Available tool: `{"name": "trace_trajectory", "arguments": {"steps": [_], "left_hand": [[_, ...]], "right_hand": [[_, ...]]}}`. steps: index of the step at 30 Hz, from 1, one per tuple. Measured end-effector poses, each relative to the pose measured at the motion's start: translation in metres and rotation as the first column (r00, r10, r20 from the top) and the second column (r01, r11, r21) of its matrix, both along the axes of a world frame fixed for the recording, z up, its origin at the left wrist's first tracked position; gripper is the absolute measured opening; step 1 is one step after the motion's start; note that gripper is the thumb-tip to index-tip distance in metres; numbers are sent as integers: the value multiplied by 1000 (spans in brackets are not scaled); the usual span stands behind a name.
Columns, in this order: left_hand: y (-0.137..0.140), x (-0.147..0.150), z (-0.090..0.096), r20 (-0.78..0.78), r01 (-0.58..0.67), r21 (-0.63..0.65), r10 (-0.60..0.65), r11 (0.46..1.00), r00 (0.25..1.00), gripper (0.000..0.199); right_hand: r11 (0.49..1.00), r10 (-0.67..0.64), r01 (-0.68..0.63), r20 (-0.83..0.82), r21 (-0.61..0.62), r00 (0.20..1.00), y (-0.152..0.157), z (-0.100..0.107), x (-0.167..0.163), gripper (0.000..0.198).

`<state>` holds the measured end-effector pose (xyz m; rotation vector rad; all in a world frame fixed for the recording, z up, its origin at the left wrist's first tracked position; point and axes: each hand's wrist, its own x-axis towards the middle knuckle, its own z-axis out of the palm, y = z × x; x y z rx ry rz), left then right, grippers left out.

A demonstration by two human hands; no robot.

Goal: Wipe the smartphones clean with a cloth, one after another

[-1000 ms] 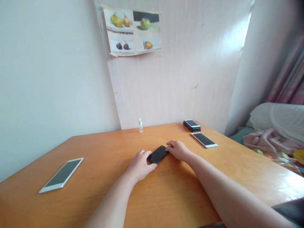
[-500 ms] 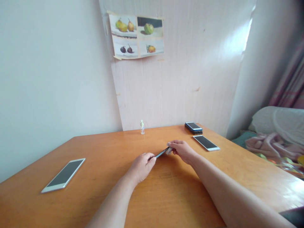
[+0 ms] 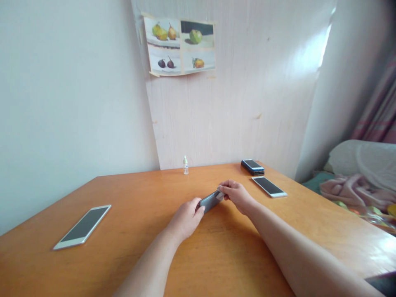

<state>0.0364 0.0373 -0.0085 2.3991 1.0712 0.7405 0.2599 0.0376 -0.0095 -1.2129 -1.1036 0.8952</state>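
Above the middle of the table, a dark grey phone [image 3: 210, 201] is tilted so that one broad face shows. My left hand [image 3: 187, 216] grips its left end between thumb and fingers. At the opposite end, my right hand [image 3: 235, 193] is closed on a small whitish cloth [image 3: 220, 194], which lies against the phone's upper right edge. Part of the phone is hidden by the fingers and the cloth.
A white phone [image 3: 85, 227] lies at the left, another white phone [image 3: 269, 187] at the right. Behind the latter sits a stack of phones [image 3: 252, 166]. A small clear bottle [image 3: 185, 166] with a greenish top stands near the back edge of the wooden table [image 3: 139, 194].
The phone has turned from nearly edge-on to showing its broad grey face. Both hands stay in about the same place, the left wrist slightly rotated.
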Motion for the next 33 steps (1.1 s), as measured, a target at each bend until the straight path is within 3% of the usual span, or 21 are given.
{"name": "trace_trajectory", "arguments": {"steps": [10, 16, 24, 27, 31, 33], "left_hand": [[4, 1, -3, -41, 4, 8, -4, 1000, 999, 17], [3, 1, -4, 3, 26, -26, -26, 999, 1000, 15], [2, 0, 0, -51, 3, 4, -3, 1000, 999, 16], [3, 1, -1, -30, 5, -3, -5, 1000, 1000, 15], [2, 1, -2, 67, 75, -29, -73, 997, 995, 18], [2, 1, -1, 75, 82, -27, -80, 996, 994, 18]], "right_hand": [[985, -174, 172, 231, 30, 957, 1, -3, 3, 18], [992, -34, -30, 495, 121, 868, -11, -1, -27, 17], [987, -159, 149, 444, 58, 882, 0, -3, 1, 24], [992, -111, 63, 499, 112, 860, -10, 1, -13, 20], [953, 17, -197, 611, 228, 792, -26, 6, -43, 19], [954, 37, -210, 612, 212, 790, -26, 7, -43, 21]]}}
